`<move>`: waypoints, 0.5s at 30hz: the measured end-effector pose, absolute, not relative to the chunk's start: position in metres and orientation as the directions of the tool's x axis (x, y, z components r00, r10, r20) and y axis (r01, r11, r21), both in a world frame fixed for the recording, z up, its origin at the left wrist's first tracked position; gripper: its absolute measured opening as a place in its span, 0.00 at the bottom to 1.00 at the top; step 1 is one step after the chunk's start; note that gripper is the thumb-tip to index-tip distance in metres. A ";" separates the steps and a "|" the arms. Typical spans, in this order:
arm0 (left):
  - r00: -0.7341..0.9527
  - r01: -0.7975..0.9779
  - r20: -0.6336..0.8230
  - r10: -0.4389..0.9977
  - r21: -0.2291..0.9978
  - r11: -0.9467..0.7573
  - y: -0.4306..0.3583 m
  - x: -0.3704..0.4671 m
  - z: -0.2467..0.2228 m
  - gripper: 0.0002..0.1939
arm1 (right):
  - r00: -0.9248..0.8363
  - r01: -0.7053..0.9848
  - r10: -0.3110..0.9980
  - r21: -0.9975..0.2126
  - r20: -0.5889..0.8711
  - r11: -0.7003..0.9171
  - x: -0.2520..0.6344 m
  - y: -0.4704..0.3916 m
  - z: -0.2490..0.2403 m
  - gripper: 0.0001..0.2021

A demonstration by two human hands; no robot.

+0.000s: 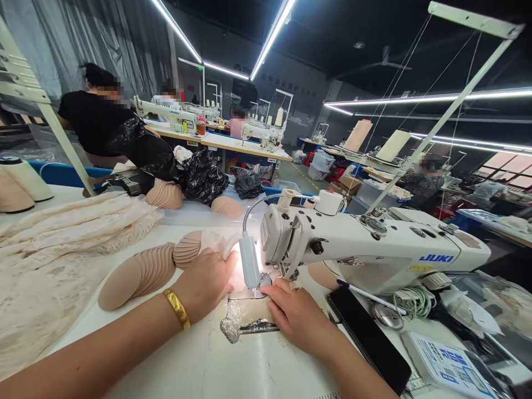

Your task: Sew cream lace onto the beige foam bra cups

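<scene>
A white sewing machine (332, 244) stands before me, its small lamp (249, 260) glaring over the needle area. To the left of the needle, my left hand (210, 285) has its fingers curled on a pale sheer fabric (222, 242), partly washed out by the light. Close by the presser foot, my right hand (299, 316) has thumb and fingers drawn together; what they pinch is hidden. Beige oval pads (141, 274) lie fanned out in a row beside my left forearm. Cream lace fabric (50, 266) is heaped at the far left.
Right of my right hand lie a black phone (369, 338), a pen (366, 293), a coiled cable (414, 303) and a plastic case (449, 360). Black plastic bags (203, 174) sit behind the table. Thread cones (20, 185) stand at left. Other people work at machines beyond.
</scene>
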State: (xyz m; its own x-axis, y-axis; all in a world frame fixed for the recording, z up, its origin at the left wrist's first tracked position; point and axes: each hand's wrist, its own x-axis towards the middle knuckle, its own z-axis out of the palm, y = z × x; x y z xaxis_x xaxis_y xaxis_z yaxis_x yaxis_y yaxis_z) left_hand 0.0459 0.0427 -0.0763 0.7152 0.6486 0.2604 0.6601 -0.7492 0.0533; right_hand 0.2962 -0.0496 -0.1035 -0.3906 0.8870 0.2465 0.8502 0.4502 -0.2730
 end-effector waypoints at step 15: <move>0.761 0.421 0.510 0.401 0.081 -0.903 0.016 0.087 -0.082 0.12 | -0.387 0.841 0.899 -0.323 0.204 0.435 0.297 -0.049 -0.098 0.15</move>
State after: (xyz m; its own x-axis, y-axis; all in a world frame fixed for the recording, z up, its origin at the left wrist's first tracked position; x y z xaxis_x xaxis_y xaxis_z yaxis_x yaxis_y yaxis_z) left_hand 0.0868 0.0163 -0.0817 0.7611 0.4007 0.5100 0.4213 -0.9033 0.0809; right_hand 0.2968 -0.0493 -0.0978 -0.3869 0.8993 0.2040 0.8407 0.4349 -0.3227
